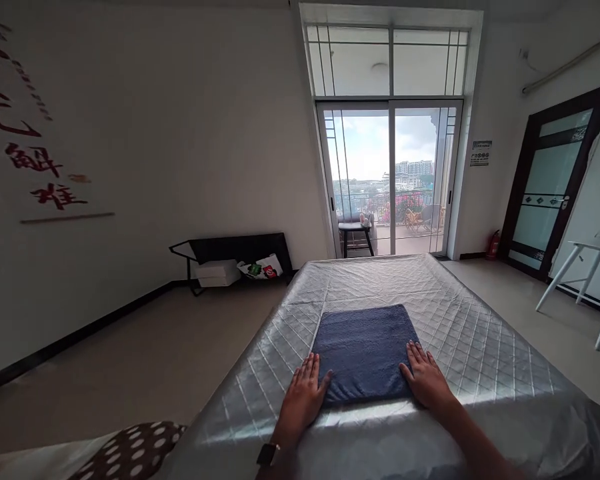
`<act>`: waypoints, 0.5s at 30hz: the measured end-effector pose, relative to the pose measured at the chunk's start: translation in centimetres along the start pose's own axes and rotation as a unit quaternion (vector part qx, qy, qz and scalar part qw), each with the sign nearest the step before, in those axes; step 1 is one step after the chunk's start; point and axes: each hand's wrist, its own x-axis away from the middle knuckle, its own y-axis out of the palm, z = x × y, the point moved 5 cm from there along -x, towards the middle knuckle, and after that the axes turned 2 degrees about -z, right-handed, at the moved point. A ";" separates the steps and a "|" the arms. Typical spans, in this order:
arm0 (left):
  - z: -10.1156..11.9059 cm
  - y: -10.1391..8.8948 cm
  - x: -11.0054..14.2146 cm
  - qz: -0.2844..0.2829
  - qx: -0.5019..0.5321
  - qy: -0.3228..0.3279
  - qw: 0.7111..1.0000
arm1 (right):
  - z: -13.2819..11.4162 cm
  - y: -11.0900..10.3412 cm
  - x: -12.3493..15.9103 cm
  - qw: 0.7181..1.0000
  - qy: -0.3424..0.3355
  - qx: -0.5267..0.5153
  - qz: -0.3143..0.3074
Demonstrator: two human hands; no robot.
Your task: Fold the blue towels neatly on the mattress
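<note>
A dark blue, rectangular fabric cloth (pixel 364 350) lies flat toward the near end of a shiny silver quilted cover (pixel 463 340). Remotely, I have the left hand (pixel 303 395) and right hand (pixel 426 381) resting at the cloth's left and right edges, fingers outstretched, thumbs spread, gripping nothing.

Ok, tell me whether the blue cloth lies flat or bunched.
Flat: the blue cloth makes a rectangle, left hand and right hand at its edges; hidden folds, cannot tell.
</note>
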 end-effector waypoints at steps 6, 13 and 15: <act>0.2 -0.4 0.2 -0.011 0.011 -0.005 1.000 | -0.4 -1.8 -1.7 1.000 0.002 0.018 -0.014; 0.5 -0.8 0.2 -0.030 -0.008 -0.002 1.000 | -1.5 -3.3 -6.2 1.000 0.007 0.021 -0.005; 0.3 -0.9 0.4 -0.037 -0.024 0.003 0.999 | -1.3 -2.7 -6.6 1.000 0.018 0.012 -0.011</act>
